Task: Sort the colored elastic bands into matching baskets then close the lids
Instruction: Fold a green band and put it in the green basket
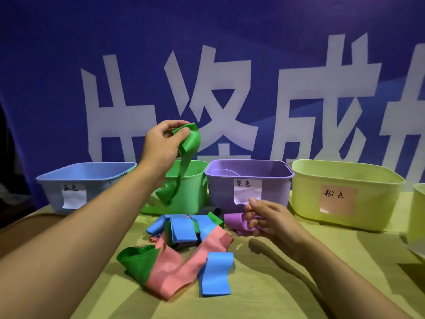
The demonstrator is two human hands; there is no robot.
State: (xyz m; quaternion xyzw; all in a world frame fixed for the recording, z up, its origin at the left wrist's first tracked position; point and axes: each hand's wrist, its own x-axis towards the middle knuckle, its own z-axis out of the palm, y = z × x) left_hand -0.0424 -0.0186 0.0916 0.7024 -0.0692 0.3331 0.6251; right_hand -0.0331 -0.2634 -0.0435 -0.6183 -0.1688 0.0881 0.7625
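Two bands are in our hands: our left hand (164, 140), raised above the green basket (184, 187), pinches a green band (187, 146) that dangles in front of it, while our right hand (268, 218) curls round a purple band (234, 221) low before the purple basket (249, 180). Between our forearms blue, pink and green bands (184, 252) lie heaped on the yellow-green cloth (264, 291). A blue banner (207, 54) hangs behind.

The left arm (128, 199) hides the green basket (193, 187)'s left side and label. A pale basket (417, 212) is cut off at the right edge. The blue basket (85, 180)'s label writing is blurred.
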